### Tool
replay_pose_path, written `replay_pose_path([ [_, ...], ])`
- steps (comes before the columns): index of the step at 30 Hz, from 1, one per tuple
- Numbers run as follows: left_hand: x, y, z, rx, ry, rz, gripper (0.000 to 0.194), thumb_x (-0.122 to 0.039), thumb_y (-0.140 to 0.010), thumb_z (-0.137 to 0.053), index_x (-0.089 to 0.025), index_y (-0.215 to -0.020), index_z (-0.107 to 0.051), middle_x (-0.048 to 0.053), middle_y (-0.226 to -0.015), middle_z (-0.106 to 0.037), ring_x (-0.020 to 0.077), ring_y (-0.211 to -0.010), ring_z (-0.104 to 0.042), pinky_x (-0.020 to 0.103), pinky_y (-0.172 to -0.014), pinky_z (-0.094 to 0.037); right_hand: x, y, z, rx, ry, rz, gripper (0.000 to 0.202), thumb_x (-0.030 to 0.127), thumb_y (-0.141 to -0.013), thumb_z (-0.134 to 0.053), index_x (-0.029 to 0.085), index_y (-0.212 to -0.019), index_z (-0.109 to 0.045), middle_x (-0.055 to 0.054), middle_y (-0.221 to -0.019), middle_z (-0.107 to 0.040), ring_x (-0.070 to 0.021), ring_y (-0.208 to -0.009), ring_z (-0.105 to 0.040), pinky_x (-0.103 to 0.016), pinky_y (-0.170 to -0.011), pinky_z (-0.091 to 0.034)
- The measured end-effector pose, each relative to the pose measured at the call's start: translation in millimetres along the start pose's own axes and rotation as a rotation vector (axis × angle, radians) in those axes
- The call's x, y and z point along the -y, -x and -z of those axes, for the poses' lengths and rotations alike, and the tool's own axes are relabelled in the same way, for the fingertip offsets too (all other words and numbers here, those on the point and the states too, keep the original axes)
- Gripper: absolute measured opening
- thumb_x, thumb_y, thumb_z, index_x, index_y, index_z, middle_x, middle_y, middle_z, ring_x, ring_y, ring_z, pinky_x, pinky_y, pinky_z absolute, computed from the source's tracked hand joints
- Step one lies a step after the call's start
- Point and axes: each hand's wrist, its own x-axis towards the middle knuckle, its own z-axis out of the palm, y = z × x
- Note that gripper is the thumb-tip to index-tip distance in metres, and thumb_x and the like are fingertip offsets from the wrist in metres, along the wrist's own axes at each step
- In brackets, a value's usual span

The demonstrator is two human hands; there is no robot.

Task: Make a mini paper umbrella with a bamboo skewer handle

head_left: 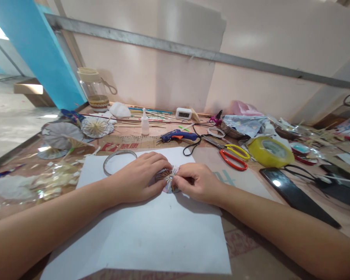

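Observation:
Between my hands, a small round disc with thin ribs fanning out from its centre, like a miniature paper umbrella top (170, 182), lies over white paper (163, 233). My left hand (144, 175) grips its left side, thumb below and fingers above. On its right edge, my right hand (200, 181) pinches with thumb and curled forefinger. The fingers hide much of the disc's rim. A grey ring (105, 163) rests on the paper just behind my left hand.
Behind the hands are a blue glue gun (179, 135), a small dropper bottle (145, 123) and red-and-yellow-handled scissors (233, 157). Yellow tape (270, 152) and a black phone (299, 196) lie right. Pleated paper discs (62, 135) and a glass bottle (95, 91) stand left.

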Motion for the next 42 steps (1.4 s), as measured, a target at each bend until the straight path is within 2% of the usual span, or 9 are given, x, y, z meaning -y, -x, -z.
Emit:
replay_pose_path([
  [7,-1.1,0.0,0.8,0.002,0.003,-0.002,0.026,-0.024,-0.089,-0.054,-0.021,-0.114,-0.059,0.008,-0.114,-0.063,0.0252,-0.11,-0.056,0.04,-0.099,-0.043,-0.3,-0.4,-0.4,0.001,0.002,0.036,0.03,0.019,-0.085,-0.048,0.018,-0.055,-0.05,0.002,-0.056,-0.047,-0.0108,-0.056,-0.043,-0.025,-0.057,-0.032],
  [22,-0.2,-0.1,0.8,0.007,0.003,0.0,0.027,-0.024,-0.088,-0.054,-0.021,-0.114,-0.059,0.008,-0.114,-0.062,0.0253,-0.11,-0.056,0.039,-0.099,-0.042,0.6,-1.6,-1.0,0.046,0.006,-0.041,0.029,0.019,-0.084,-0.048,0.018,-0.055,-0.05,0.002,-0.058,-0.05,-0.0106,-0.058,-0.046,-0.025,-0.058,-0.032],
  [30,-0.3,-1.2,-0.1,0.009,-0.004,0.003,0.026,-0.025,-0.089,-0.053,-0.019,-0.114,-0.06,0.007,-0.113,-0.062,0.024,-0.109,-0.056,0.038,-0.099,-0.042,-0.7,0.3,-0.6,-0.035,0.0,0.025,0.032,0.021,-0.086,-0.048,0.017,-0.055,-0.05,0.002,-0.056,-0.045,-0.0103,-0.055,-0.042,-0.025,-0.056,-0.03],
  [38,1.3,-1.3,-0.4,0.005,-0.002,0.002,0.025,-0.026,-0.09,-0.054,-0.019,-0.113,-0.06,0.007,-0.114,-0.062,0.0234,-0.11,-0.055,0.036,-0.099,-0.04,-0.4,-1.1,-1.9,0.015,0.012,-0.002,0.03,0.02,-0.084,-0.049,0.017,-0.055,-0.056,0.001,-0.057,-0.051,-0.0108,-0.056,-0.045,-0.025,-0.057,-0.031],
  [42,0.8,-0.4,0.0,0.004,-0.005,0.001,0.025,-0.025,-0.09,-0.054,-0.019,-0.113,-0.06,0.007,-0.114,-0.062,0.0236,-0.11,-0.055,0.037,-0.099,-0.04,-0.7,-0.4,-1.4,0.004,0.005,0.022,0.031,0.021,-0.086,-0.048,0.017,-0.055,-0.052,0.002,-0.056,-0.047,-0.0104,-0.056,-0.043,-0.025,-0.057,-0.03],
])
